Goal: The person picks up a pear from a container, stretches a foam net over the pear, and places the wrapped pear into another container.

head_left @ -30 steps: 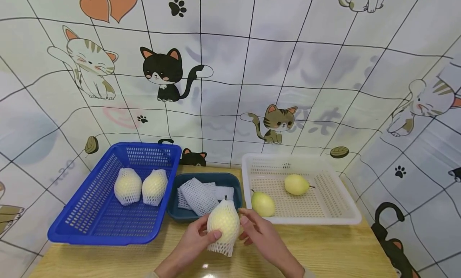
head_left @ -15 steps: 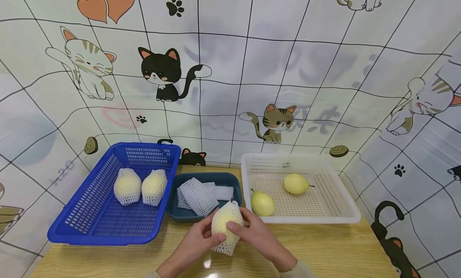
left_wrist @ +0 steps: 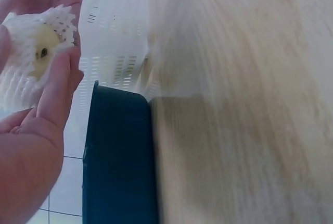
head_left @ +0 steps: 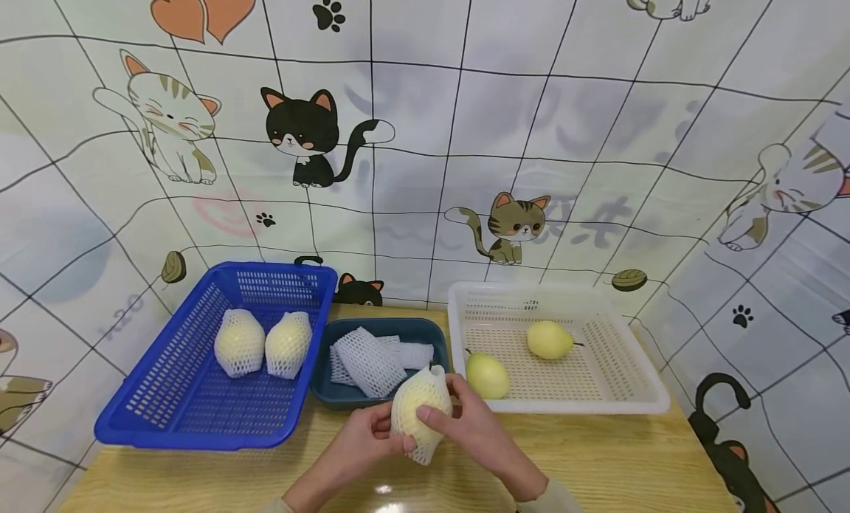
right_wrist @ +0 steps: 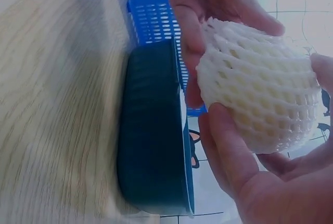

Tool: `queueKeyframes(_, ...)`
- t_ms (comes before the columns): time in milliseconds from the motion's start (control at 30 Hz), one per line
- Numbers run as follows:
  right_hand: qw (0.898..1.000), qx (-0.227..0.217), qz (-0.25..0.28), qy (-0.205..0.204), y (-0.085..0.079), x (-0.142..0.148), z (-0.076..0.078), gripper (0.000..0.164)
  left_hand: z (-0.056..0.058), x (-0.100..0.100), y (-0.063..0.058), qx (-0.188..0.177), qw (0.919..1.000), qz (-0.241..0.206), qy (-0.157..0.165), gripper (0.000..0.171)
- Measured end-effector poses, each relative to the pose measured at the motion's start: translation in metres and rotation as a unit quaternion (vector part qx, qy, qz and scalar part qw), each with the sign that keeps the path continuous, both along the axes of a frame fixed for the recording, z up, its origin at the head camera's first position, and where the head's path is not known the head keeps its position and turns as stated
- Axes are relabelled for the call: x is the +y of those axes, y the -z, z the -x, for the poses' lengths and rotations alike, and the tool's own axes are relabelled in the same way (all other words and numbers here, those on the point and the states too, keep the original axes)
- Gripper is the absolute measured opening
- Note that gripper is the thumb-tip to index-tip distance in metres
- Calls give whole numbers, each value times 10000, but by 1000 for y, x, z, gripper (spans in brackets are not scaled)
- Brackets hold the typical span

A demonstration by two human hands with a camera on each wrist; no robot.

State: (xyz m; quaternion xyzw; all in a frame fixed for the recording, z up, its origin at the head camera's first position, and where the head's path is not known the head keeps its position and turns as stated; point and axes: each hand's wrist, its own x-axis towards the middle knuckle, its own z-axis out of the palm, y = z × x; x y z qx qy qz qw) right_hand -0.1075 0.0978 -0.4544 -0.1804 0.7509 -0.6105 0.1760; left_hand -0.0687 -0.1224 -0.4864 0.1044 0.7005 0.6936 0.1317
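A pale yellow, rounded pear in a white foam-mesh sleeve (head_left: 420,413) is held in both hands, clear of the pale wooden table (head_left: 598,461), at the near edge of the dark teal, rectangular plastic tray (head_left: 341,400). This position probably keeps the fruit close to the loose, flattened white foam-mesh sleeves (head_left: 368,362) in that tray. The side containers appear to sort by state: the white, perforated plastic basket (head_left: 584,380), to the right, carries two bare yellow-green pears (head_left: 487,376), whereas the blue, perforated plastic basket (head_left: 219,417), to the left, carries two pears in white mesh (head_left: 239,343), lying side by side. The tray between them presumably shortens the reach to either side.

The left hand (head_left: 365,433) grasps the pear from its left, thumb low on the near face and fingers bent about the side. The right hand (head_left: 474,428) grasps it from the right, with the thumb laid across the near face and the fingers passing behind. Such opposed holds seem suited to steadying the fruit while the elastic mesh is adjusted. The pear stands slightly tilted, its dark stem (head_left: 431,366) projecting at the top; in the left wrist view, a dark spot on the fruit shows through an opening in the mesh.
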Motion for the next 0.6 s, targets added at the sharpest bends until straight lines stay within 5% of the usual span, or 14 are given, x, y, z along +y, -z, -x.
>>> queueKeyframes(333,9975,392,-566,184,0,-2,1,65,-3,7,-1,-126,9989,131,-423,37)
queueKeyframes(600,9936,334,-194,1058,4,-11,-7,66,-11,14,0,1090,9836,1256,-696,20)
